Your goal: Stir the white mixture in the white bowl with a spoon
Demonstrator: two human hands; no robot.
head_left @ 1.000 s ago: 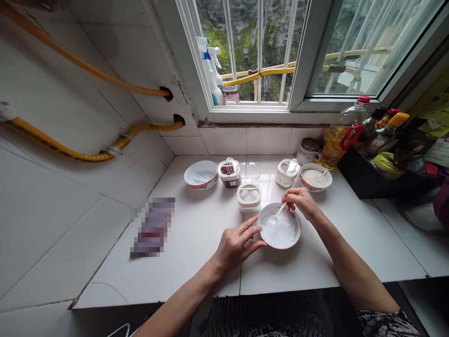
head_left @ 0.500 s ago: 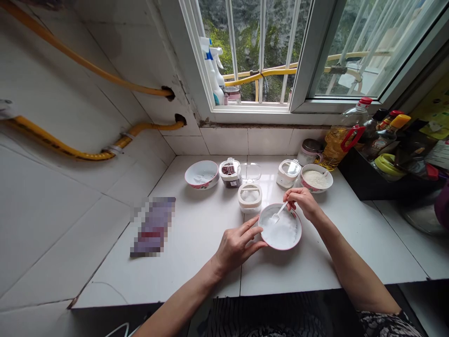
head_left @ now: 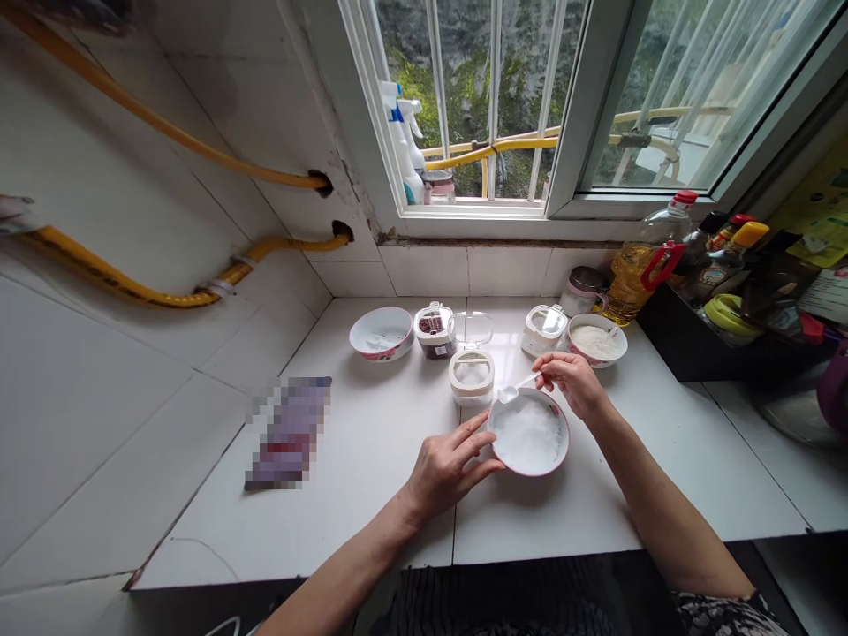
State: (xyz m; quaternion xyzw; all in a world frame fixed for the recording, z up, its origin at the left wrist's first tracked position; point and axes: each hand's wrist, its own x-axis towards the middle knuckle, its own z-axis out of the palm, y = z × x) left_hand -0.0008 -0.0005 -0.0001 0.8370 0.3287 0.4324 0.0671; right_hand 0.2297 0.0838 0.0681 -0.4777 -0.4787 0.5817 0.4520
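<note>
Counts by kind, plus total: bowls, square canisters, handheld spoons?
Bowls: 3
Square canisters: 3
Handheld spoons: 1
Total: 7

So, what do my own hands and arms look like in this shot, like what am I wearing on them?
Your left hand and right hand have no gloves, and no watch or bracelet shows at either wrist. Both forearms are bare. At the right elbow, a black sleeve with a pale pattern begins; the left sleeve is out of view.
</note>
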